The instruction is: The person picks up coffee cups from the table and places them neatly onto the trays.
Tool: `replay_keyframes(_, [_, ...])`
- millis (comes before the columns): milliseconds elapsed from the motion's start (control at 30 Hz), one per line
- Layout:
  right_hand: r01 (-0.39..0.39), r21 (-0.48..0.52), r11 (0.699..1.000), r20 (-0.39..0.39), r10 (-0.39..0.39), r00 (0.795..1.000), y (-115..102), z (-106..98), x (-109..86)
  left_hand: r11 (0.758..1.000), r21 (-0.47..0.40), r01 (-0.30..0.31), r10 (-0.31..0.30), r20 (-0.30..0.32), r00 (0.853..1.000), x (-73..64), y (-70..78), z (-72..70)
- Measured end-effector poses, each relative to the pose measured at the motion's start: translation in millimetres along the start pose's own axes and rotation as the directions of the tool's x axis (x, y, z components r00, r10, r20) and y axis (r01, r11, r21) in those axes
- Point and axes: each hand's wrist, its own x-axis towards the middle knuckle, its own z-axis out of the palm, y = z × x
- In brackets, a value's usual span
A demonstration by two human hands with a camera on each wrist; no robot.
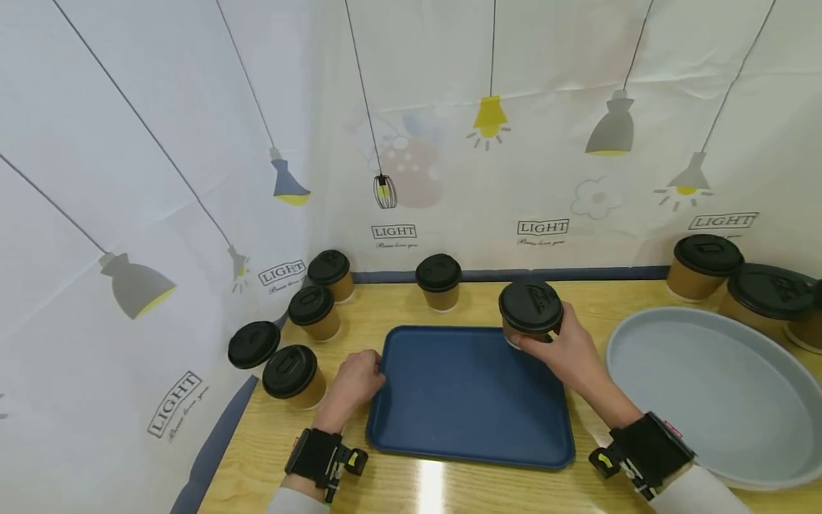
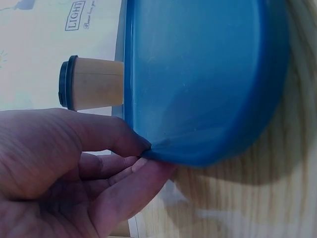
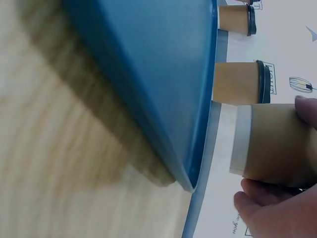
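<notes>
A dark blue rectangular tray [image 1: 472, 400] lies on the wooden table, its surface bare. My left hand [image 1: 355, 378] pinches the tray's left rim between thumb and fingers, seen closely on the tray [image 2: 193, 89] in the left wrist view. My right hand [image 1: 574, 353] grips a brown paper cup with a black lid [image 1: 530, 307] around its side, above the tray's far right corner. In the right wrist view the held cup [image 3: 277, 144] appears apart from the tray [image 3: 163, 64]. Another lidded cup [image 1: 439, 282] stands behind the tray.
Several lidded cups stand at the left, one of them [image 1: 294, 375] beside my left hand. A round grey tray [image 1: 713, 392] lies at the right, with more lidded cups [image 1: 705, 265] behind it. A printed white sheet [image 1: 449, 178] borders the table's back and left.
</notes>
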Motion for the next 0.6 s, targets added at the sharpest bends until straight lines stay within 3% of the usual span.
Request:
replay_keyframes(233, [-0.039,-0.022,0.999,0.066,0.040,0.997,7,-3,-8.1,1.000,0.010,-0.011,0.011,0.006,1.000,1.3,-0.2,-1.0])
replay_keyframes(600, [-0.077,-0.077,0.994,0.079,0.083,0.993,16,-2,-11.5,1.000,0.005,0.005,-0.005,0.020,1.000,2.2,0.9,0.5])
